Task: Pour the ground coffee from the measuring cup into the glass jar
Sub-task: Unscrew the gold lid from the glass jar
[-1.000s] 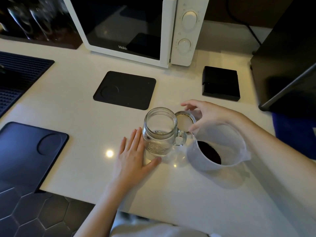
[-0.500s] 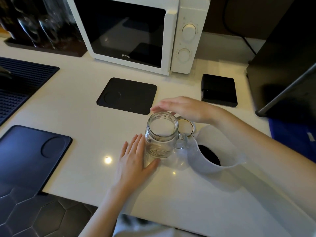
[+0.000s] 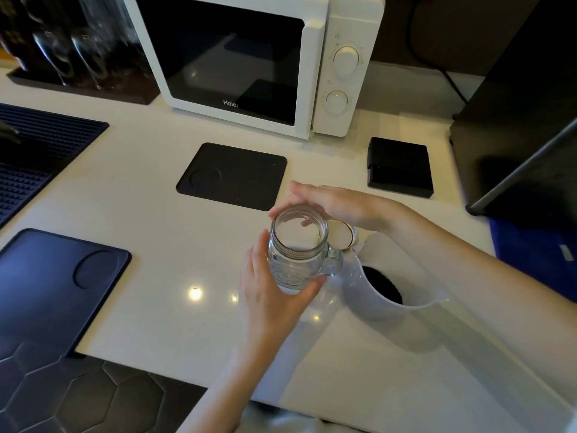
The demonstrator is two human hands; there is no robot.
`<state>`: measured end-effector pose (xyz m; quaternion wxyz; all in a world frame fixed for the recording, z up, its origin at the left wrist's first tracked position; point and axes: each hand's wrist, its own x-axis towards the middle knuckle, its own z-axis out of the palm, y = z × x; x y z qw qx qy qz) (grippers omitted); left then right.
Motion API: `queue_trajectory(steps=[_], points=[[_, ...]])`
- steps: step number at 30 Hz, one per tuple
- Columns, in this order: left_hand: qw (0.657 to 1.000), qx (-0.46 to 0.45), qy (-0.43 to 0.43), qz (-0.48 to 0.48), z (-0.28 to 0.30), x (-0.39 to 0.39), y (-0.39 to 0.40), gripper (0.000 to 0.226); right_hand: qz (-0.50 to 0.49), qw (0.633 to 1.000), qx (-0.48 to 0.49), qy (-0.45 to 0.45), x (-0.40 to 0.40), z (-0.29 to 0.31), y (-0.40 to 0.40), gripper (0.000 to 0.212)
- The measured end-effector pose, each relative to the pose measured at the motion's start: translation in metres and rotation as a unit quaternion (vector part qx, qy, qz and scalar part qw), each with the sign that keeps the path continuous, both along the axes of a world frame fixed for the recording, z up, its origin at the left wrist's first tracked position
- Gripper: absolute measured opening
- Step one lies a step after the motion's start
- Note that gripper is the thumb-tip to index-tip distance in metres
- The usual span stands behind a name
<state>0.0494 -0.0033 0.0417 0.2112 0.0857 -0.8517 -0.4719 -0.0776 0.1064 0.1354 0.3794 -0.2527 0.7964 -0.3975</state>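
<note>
Standing upright on the white counter (image 3: 131, 195): a clear glass jar (image 3: 296, 251) with a side handle, its mouth open and nothing visible inside.
Left hand: the left hand (image 3: 271, 295) wraps the near side of the jar, fingers held together along its left wall and the thumb pressed across its front, low on the glass.
Right hand: the right hand (image 3: 334, 204) arches over the far rim of the jar, fingers together and curved down toward the mouth; a fingertip shows through the glass, but whether it presses the rim cannot be told.
Measuring cup: a white measuring cup (image 3: 384, 276) stands just right of the left thumb, beside the jar's handle, under the right forearm; neither hand touches it.
Ground coffee: dark ground coffee (image 3: 384, 285) lies in the bottom of the cup.
Lid: a round lid (image 3: 342, 235) lies flat just under the right palm, between jar and cup.
Beyond the right fingertips: a black square mat (image 3: 234, 176), then a white microwave (image 3: 259, 60).
Far from the left fingers: a dark tray (image 3: 46, 276) at the counter's left edge.
</note>
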Motion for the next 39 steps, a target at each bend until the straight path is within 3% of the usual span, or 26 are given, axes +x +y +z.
queue_trajectory(steps=[7,16,20,23,29,33,39], points=[[0.999,0.010,0.036,-0.006,-0.001,0.000,-0.010,0.085,-0.037,0.999,-0.017,-0.009,-0.004,-0.004,0.017,0.060],[0.997,-0.038,0.068,-0.023,-0.010,-0.005,-0.044,0.029,-0.132,0.988,-0.053,0.067,-0.002,-0.009,0.047,0.064],[0.999,0.015,0.037,-0.032,-0.006,-0.004,-0.044,0.008,-0.156,0.983,-0.042,0.087,0.001,-0.009,0.046,0.062],[0.997,0.060,0.047,-0.007,-0.002,0.007,-0.030,0.006,-0.155,0.983,-0.056,0.086,0.003,-0.007,0.037,0.054],[0.998,0.049,0.029,-0.005,-0.007,0.014,-0.010,0.020,-0.083,0.996,-0.033,0.014,0.007,-0.004,0.027,0.057],[0.997,0.056,0.039,-0.023,-0.007,0.008,-0.017,0.007,-0.133,0.990,-0.023,0.038,0.008,-0.001,0.035,0.061],[0.995,0.086,-0.001,-0.059,-0.009,-0.009,-0.021,0.013,-0.166,0.982,-0.018,0.091,0.013,0.002,0.051,0.061]])
